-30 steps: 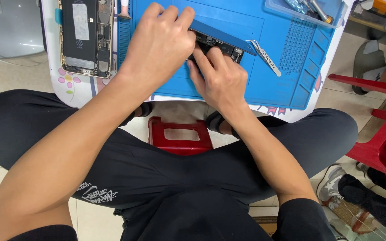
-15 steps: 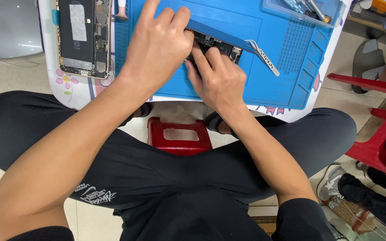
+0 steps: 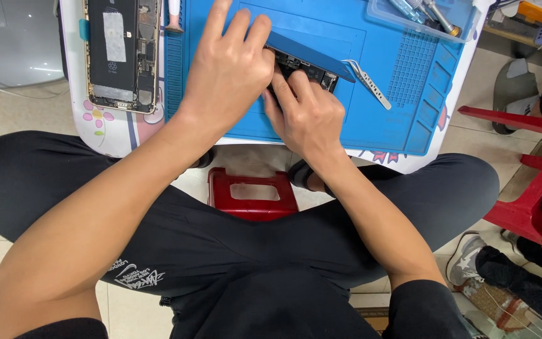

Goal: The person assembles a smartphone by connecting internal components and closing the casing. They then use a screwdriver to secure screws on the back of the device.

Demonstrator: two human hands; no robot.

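Both the left hand [image 3: 227, 72] and the right hand [image 3: 308, 113] are clamped on a dark phone part [image 3: 305, 68] on the blue mat [image 3: 377, 119]; metal tweezers [image 3: 366, 81] lie just beside.

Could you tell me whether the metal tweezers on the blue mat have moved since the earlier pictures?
No. The tweezers lie at the same spot on the blue mat, just right of the right hand.

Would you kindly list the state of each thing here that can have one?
Left hand: pressing down on the dark circuit part.
Right hand: fingers pinching the same part.
Dark circuit part: lying on the blue work mat, partly covered.
Opened grey phone body: back off, insides exposed, lying flat.
Metal tweezers: lying unused on the mat.
Clear plastic tray: holds tools.
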